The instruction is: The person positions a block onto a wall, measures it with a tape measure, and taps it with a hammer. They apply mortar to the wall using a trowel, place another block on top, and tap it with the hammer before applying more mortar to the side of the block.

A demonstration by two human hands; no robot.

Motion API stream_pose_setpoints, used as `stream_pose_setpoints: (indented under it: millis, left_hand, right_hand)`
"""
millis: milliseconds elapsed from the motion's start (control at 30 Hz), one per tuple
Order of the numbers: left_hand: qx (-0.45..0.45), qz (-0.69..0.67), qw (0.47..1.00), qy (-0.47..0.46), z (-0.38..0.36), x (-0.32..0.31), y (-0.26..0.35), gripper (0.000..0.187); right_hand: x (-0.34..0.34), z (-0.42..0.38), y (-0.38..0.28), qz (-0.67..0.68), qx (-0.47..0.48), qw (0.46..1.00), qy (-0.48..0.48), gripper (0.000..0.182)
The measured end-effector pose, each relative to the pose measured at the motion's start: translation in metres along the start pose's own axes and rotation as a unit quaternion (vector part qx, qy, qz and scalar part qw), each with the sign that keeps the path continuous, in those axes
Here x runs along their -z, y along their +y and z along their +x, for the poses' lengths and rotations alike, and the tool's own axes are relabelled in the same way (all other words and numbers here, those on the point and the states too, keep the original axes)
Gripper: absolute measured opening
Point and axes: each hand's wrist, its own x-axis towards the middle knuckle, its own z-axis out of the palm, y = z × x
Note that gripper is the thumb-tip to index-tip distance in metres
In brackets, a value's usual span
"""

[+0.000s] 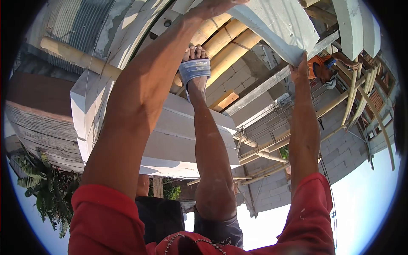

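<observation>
A large light-grey lightweight concrete block (278,25) spans between my two hands at the top of the view. My right hand (301,68) grips its near right corner, fingers pressed to its edge. At the upper frame edge, my left hand (216,6) is at the block's left end; its fingertips are partly cut off, with a finger lying along the block. Below the block, my foot in a blue-and-white sandal (195,68) stands by bamboo poles (231,40). Pale blocks (182,131) lie in a row beneath my leg.
More pale blocks (348,25) stand at upper right. Near them a person in orange (323,68) bends among bamboo scaffold poles (355,93). Steel rebar (272,127) and a grey block wall (340,165) lie beyond. A wooden beam (259,91) crosses below the held block.
</observation>
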Motion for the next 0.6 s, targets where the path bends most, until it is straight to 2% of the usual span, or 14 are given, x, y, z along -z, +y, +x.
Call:
stream_pose_setpoints:
  millis: [67, 133, 200, 267, 300, 400, 433, 533, 600]
  left_hand:
    - [0.015, -0.042, 0.999, 0.005, -0.023, 0.004, 0.002, 0.104]
    - [0.041, -0.094, 0.995, 0.015, -0.054, 0.004, 0.001, 0.108]
    - [0.072, -0.149, 0.985, 0.057, -0.085, -0.006, -0.007, 0.107]
    - [0.145, -0.183, 0.972, 0.028, -0.113, -0.01, -0.018, 0.104]
    - [0.172, -0.205, 0.963, -0.026, -0.123, -0.006, -0.023, 0.097]
    - [0.164, -0.261, 0.946, -0.102, -0.16, 0.034, -0.004, 0.089]
    - [0.193, -0.24, 0.943, -0.127, -0.153, 0.034, -0.012, 0.084]
    - [0.16, -0.212, 0.958, -0.109, -0.143, 0.051, 0.004, 0.087]
    - [0.185, -0.145, 0.969, -0.08, -0.122, 0.065, 0.023, 0.093]
  right_hand:
    - [0.018, 0.005, -0.001, -0.056, -0.007, 0.998, -0.003, 0.076]
    - [0.024, -0.026, -0.012, -0.125, -0.011, 0.992, -0.005, 0.071]
    - [0.032, -0.039, -0.022, -0.188, -0.001, 0.982, -0.02, 0.069]
    - [0.037, -0.045, -0.033, -0.275, -0.028, 0.961, -0.016, 0.067]
    - [0.037, -0.049, -0.036, -0.317, -0.042, 0.947, -0.014, 0.065]
    - [0.019, -0.049, -0.041, -0.414, -0.004, 0.91, -0.039, 0.066]
    - [0.021, -0.034, -0.04, -0.451, 0.038, 0.891, -0.026, 0.065]
    - [0.021, 0.013, -0.037, -0.561, 0.159, 0.813, 0.014, 0.061]
    - [0.012, 0.015, -0.045, -0.61, 0.264, 0.747, 0.006, 0.056]
